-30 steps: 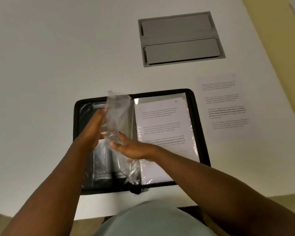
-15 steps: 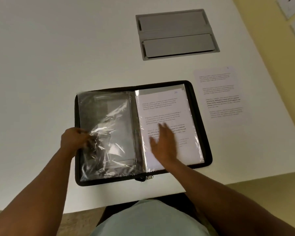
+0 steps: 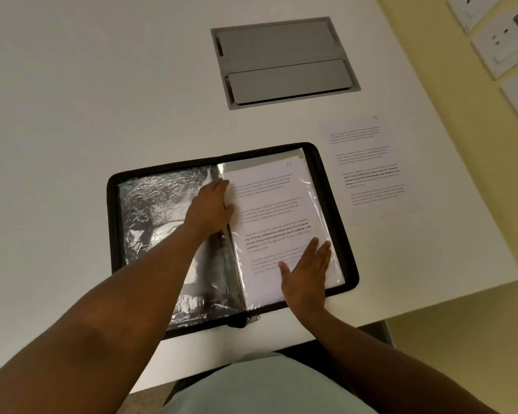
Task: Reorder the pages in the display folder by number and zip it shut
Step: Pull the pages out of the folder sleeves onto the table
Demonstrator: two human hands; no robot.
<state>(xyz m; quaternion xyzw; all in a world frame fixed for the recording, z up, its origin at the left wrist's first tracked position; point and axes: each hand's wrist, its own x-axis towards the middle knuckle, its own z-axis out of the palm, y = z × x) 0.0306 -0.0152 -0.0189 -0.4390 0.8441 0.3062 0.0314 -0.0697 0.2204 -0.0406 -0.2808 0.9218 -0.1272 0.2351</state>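
Hands work on a black zip display folder [image 3: 317, 162] that lies open on the white table [image 3: 102, 85], near its front edge. The left forearm reaches diagonally from the lower left across the folder's left half, over crinkled empty plastic sleeves [image 3: 150, 210]. The left hand [image 3: 210, 204] sits at the spine near the top, fingers curled at the inner edge of the right-hand page (whether they pinch the sleeve's edge or only press on it cannot be told), thumb pointing right onto the sheet. The right arm comes in from the lower right, and the right hand [image 3: 307, 273] lies palm down on the lower part of the sleeved printed page [image 3: 269, 210], fingers straight and slightly spread, thumb out to the left, gripping nothing. That page shows paragraphs of text and a handwritten number in blue at its top right corner, which looks like 10. The zip pull [image 3: 253, 318] rests at the bottom of the spine, with the zip undone all round. A loose printed page [image 3: 368, 162] lies flat on the table just right of the folder, apart from it. Beyond the folder a grey cable hatch [image 3: 284, 61] is set into the tabletop. Wall sockets [image 3: 500, 40] show on the yellow wall at the upper right.
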